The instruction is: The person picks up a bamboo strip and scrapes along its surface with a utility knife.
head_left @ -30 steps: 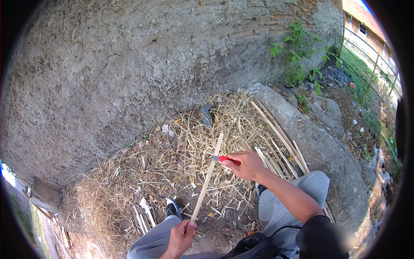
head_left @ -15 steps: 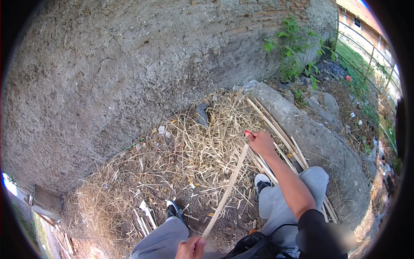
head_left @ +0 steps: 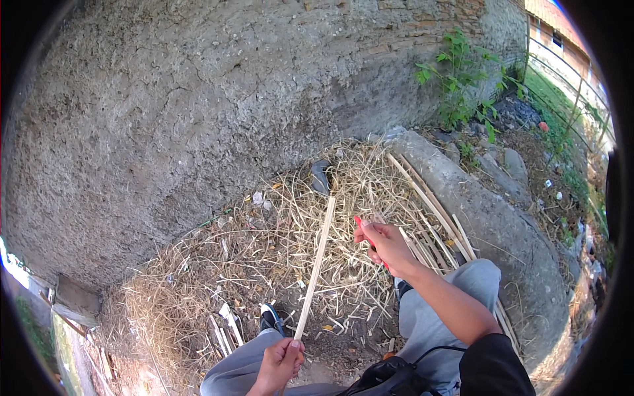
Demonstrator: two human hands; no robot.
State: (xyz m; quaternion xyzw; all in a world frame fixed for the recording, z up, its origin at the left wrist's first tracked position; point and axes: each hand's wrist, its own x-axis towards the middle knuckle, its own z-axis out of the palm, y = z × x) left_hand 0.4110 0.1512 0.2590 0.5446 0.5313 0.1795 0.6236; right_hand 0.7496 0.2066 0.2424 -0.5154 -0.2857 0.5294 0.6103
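Observation:
My left hand (head_left: 280,364) is closed round the lower end of a long, flat, pale wooden strip (head_left: 315,267). The strip slants up and away from me, its far end over the heap of shavings. To its right, my right hand (head_left: 385,245) grips a slim red tool (head_left: 358,222), apart from the strip. Red shows at both sides of the fingers; its working end cannot be made out. Below the hands spreads a thick layer of curly pale shavings (head_left: 370,185).
More long strips (head_left: 432,198) lie beside a large grey rock (head_left: 489,218) on the right. A few short strips (head_left: 221,335) lie by my left foot. A rough wall (head_left: 198,112) rises ahead, with a dark grey piece (head_left: 320,177) at its base. A green plant (head_left: 456,79) grows far right.
My right hand has come away from the strip, moving slightly left and nearer. The strip's far end has swung left and stands more upright. My left hand has risen slightly, still holding it.

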